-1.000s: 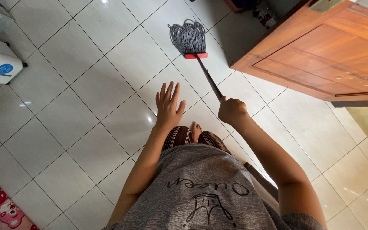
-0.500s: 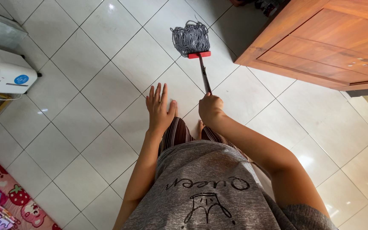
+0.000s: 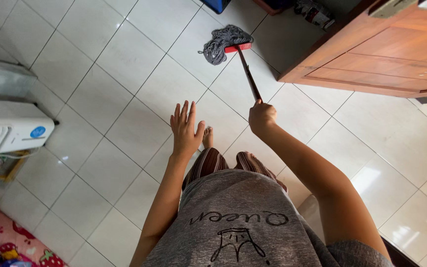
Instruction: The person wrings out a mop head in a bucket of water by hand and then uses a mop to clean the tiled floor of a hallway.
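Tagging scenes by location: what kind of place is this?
Most likely a room in a home. White floor tiles, a wooden cabinet, a white fan unit by the wall. The right hand grips a mop; the left hand is free.

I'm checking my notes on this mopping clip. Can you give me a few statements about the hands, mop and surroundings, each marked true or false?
1. The right hand grips the mop handle. True.
2. The left hand also holds the handle. False: it is open, fingers spread, holding nothing.
3. The mop head is grey with a red clamp. True.
4. The mop head rests on a pink mat. False: it lies on the tiled floor.
5. A wooden cabinet stands at the upper right. True.
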